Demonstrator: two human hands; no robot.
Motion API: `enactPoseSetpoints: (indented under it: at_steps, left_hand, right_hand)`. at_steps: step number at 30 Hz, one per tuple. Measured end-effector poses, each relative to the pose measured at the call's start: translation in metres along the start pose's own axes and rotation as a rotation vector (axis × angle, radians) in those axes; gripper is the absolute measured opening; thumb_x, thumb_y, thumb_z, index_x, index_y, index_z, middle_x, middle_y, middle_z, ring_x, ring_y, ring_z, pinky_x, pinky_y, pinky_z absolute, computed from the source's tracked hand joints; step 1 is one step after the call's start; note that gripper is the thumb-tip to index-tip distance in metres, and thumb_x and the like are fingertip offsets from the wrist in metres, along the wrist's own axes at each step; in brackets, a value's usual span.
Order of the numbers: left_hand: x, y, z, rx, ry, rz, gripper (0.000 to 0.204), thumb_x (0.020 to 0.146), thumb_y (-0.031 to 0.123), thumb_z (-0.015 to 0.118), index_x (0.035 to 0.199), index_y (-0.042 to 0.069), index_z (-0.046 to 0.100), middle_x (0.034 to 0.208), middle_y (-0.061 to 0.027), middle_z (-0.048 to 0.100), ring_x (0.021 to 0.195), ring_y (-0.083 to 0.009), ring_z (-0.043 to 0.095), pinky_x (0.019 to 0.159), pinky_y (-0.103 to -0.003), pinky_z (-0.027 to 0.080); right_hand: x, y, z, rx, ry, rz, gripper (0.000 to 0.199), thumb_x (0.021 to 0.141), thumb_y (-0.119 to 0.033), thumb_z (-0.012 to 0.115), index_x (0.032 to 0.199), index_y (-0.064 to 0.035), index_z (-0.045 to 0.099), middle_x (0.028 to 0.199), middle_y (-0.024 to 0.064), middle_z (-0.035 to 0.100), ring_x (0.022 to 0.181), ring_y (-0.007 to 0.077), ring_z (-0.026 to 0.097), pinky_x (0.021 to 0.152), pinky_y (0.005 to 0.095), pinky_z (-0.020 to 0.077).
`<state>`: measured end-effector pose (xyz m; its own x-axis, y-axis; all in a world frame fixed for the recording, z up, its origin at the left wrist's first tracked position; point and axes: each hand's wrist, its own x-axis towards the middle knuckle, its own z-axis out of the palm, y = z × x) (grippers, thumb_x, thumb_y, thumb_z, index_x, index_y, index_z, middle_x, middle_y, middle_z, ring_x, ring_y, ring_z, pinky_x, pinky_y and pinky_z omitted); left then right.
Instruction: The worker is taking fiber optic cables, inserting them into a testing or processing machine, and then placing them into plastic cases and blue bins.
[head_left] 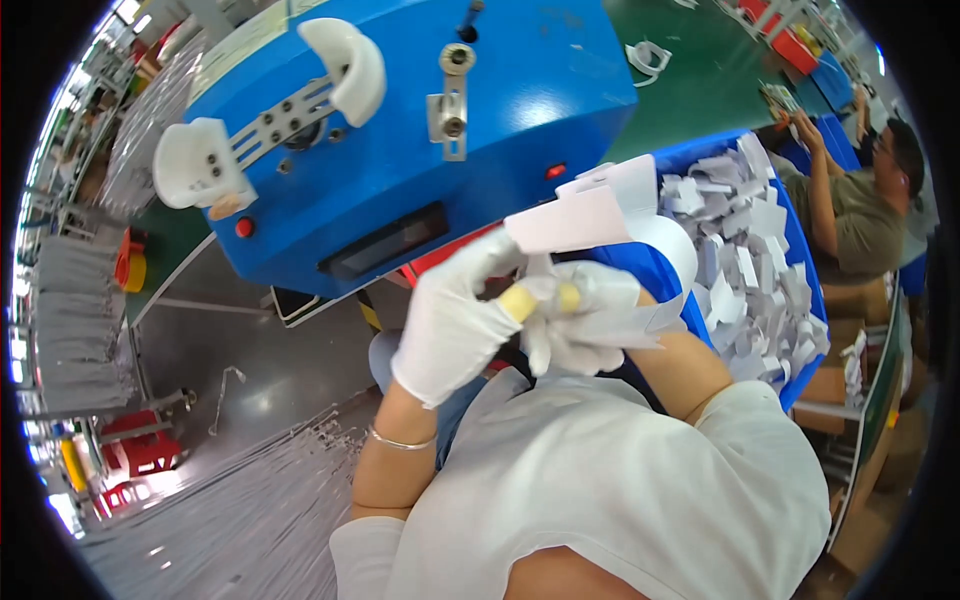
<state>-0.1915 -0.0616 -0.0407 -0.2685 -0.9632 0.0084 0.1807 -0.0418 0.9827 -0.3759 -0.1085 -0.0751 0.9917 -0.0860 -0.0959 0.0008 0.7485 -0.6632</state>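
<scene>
Two gloved hands at chest height. Left hand (452,325), in a white glove, has its fingers closed on one white paper tag (590,215) held up before one blue machine (420,110). Right hand (580,310), also white-gloved (yellow tape on two fingertips), is curled around folded white paper beneath the tag, touching the left. One blue bin (800,260) just beside the right forearm holds a heap of white paper pieces, too many to count. One other person (865,200) sits beyond it
</scene>
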Motion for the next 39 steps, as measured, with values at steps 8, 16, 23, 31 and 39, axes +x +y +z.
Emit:
enactPoseSetpoints:
  at_steps: [8,16,23,31,39]
  left_hand:
    - [-0.010,0.081,-0.018,0.356,0.561,0.619,0.013,0.082,-0.010,0.052,0.090,-0.004,0.060,0.078,-0.0047,0.059,0.061,-0.0087,0.058,0.054,-0.023,0.048]
    - [0.009,0.146,-0.072,1.366,0.904,0.593,0.016,0.080,0.013,0.057,0.090,0.004,0.065,0.083,-0.0152,0.064,0.076,-0.0342,0.061,0.068,-0.037,0.049]
    - [0.009,0.148,-0.085,1.235,0.952,0.445,0.019,0.082,0.017,0.056,0.092,0.008,0.069,0.077,-0.0138,0.065,0.069,-0.0288,0.062,0.064,-0.035,0.048]
    - [0.005,0.144,-0.094,0.554,0.752,0.415,0.025,0.090,0.017,0.058,0.105,0.000,0.067,0.073,0.0009,0.062,0.061,-0.0052,0.050,0.055,-0.020,0.042]
    - [0.009,0.132,-0.087,0.642,0.886,0.500,0.023,0.087,0.018,0.063,0.101,0.001,0.069,0.065,0.0027,0.057,0.051,-0.0017,0.044,0.045,-0.018,0.034]
  right_hand:
    - [0.010,-0.010,-0.016,-0.165,-0.072,-0.270,0.053,0.091,-0.039,0.048,0.117,0.0066,0.055,0.090,0.0220,0.065,0.056,0.0230,0.065,0.045,0.0277,0.0527]
    - [0.041,-0.102,0.094,-1.002,0.965,-0.962,0.023,0.090,-0.016,0.059,0.104,0.0019,0.063,0.079,0.0085,0.065,0.063,0.0087,0.059,0.058,0.0209,0.0466]
    - [0.089,-0.135,0.076,-1.271,0.820,-1.064,0.026,0.090,-0.011,0.059,0.113,-0.0004,0.061,0.105,0.0067,0.064,0.094,0.0119,0.060,0.085,0.0231,0.0460]
    - [0.091,-0.143,0.069,-1.136,0.821,-0.991,0.019,0.090,-0.011,0.059,0.105,-0.0006,0.065,0.097,0.0031,0.066,0.089,0.0074,0.057,0.081,0.0200,0.0448]
    - [0.089,-0.143,0.067,-1.207,0.830,-1.071,0.020,0.091,-0.013,0.059,0.104,0.0002,0.065,0.097,0.0036,0.066,0.087,0.0075,0.057,0.081,0.0204,0.0445]
